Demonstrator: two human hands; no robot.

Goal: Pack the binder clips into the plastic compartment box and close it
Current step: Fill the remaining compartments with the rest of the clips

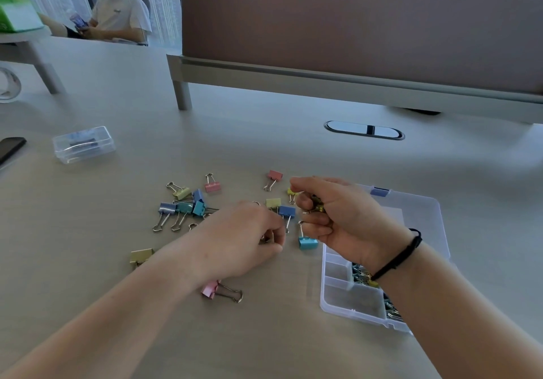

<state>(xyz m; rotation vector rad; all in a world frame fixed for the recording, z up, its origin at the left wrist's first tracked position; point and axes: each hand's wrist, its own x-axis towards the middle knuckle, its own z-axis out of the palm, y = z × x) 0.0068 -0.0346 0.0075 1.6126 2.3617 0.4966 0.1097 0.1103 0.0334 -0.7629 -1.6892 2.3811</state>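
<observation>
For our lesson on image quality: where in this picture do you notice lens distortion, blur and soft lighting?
Head view: wide-angle bending curves the desk divider and table edges; the left hand and right hand look slightly motion-blurred; daylight is soft, shadows faint; the compartment box lid shows mild sheen.

I'm in a high-rise office. My pale surface (264,149) has a cable grommet (364,129) and a brown divider screen (352,22), and tall windows (164,5) behind a seated colleague (117,14) show city towers.
</observation>
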